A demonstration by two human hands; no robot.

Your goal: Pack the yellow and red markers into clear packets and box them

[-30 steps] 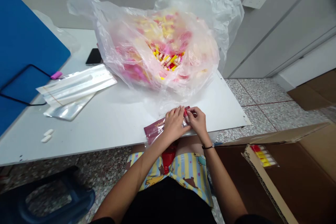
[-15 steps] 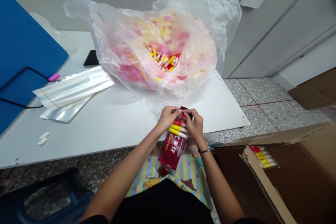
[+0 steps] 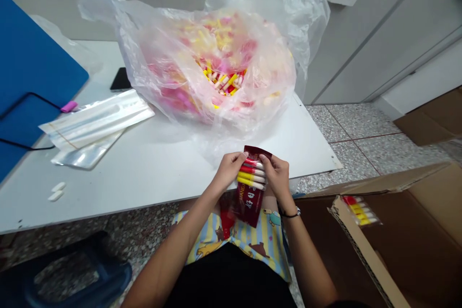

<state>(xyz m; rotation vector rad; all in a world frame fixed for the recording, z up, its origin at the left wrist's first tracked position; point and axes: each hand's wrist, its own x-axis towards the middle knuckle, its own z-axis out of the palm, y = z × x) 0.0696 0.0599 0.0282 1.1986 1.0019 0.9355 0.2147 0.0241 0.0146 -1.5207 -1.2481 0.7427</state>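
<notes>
My left hand (image 3: 228,171) and right hand (image 3: 277,176) both grip a red pack (image 3: 250,197) shut tight; bright sticks (image 3: 251,174), maybe pens, show at its top.

The cloudy clear plastic bag (image 3: 119,24) blurs the heap of pink and yellow pieces (image 3: 224,53) inside it, so their shapes show only at its opening, and its edge hides part of the black smartphone (image 3: 121,79). The left hand (image 3: 228,171) and right hand (image 3: 277,175) cover parts of the dark red foil packet (image 3: 250,200), whose printed lettering is partly hidden and too small to read. The brown cardboard box (image 3: 335,255) and flat blue panel (image 3: 36,43) run off the picture's edges.
</notes>
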